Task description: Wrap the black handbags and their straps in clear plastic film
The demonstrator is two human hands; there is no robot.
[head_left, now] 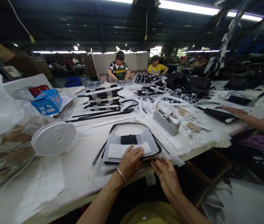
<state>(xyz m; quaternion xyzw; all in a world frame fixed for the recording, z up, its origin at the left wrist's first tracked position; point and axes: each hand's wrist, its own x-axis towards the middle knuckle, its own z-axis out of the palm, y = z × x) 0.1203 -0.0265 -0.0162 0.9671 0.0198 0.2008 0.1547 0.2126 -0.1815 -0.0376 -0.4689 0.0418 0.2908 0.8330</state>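
Observation:
A flat black handbag (158, 146) with a looped handle lies on the table in front of me. A grey translucent sheet (113, 140) covers most of its face, with a small black folded piece (128, 139) and a folded white sheet (116, 151) on top. My left hand (132, 160) rests on the white sheet with its fingers laid over it. At the bag's near right edge, my right hand (166, 175) has its fingers stretched out and the palm turned partly up. Whether its fingertips touch the bag's underside is hard to see.
A white fan (53, 138) and blue box (47, 102) stand left. A grey tape dispenser (166, 121) sits right of the bag. Behind are black strips (104, 114) and wrapped bundles (104, 98). A co-worker's hand (234, 112) reaches in from the right; two people sit opposite.

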